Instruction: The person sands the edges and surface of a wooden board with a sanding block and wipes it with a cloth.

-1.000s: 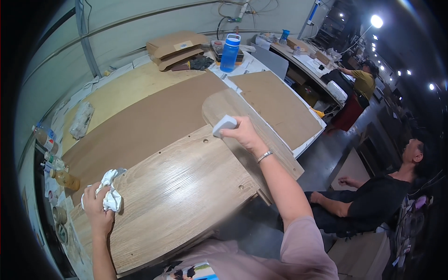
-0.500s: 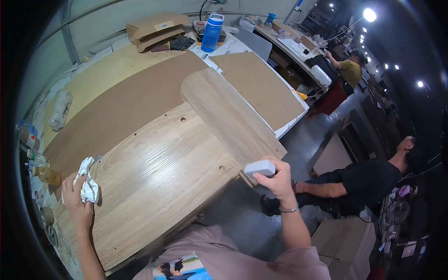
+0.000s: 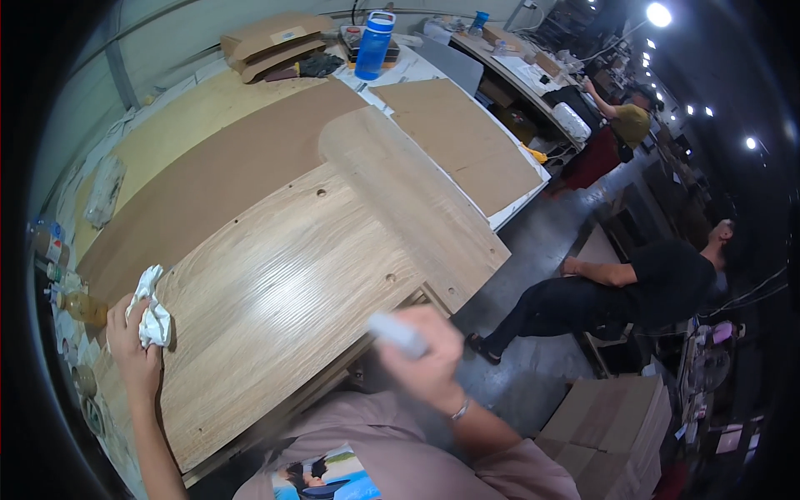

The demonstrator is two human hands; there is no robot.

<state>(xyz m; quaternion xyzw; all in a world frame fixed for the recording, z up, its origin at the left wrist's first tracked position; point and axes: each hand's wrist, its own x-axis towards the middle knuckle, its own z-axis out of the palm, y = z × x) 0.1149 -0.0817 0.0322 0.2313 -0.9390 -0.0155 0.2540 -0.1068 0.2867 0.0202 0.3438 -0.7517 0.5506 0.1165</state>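
From the head view, the left hand (image 3: 133, 350) clenches a crumpled white rag (image 3: 152, 312) at the wood panel (image 3: 275, 283) edge, steadying it; the right hand (image 3: 425, 358), blurred, grasps a pale block (image 3: 398, 333) off the near edge.

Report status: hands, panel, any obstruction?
Left hand clutches white rag at wood-grain panel edge. Right hand holds pale block, blurred, off panel. Nothing on panel.

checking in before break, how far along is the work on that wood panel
Hard to tell what is done: the wood-grain panel lies flat with a matte strip across its right side, so some may be treated. In hand: the left hand presses a crumpled white rag at the panel's left edge; the right hand holds a blurred pale tool off the near edge.
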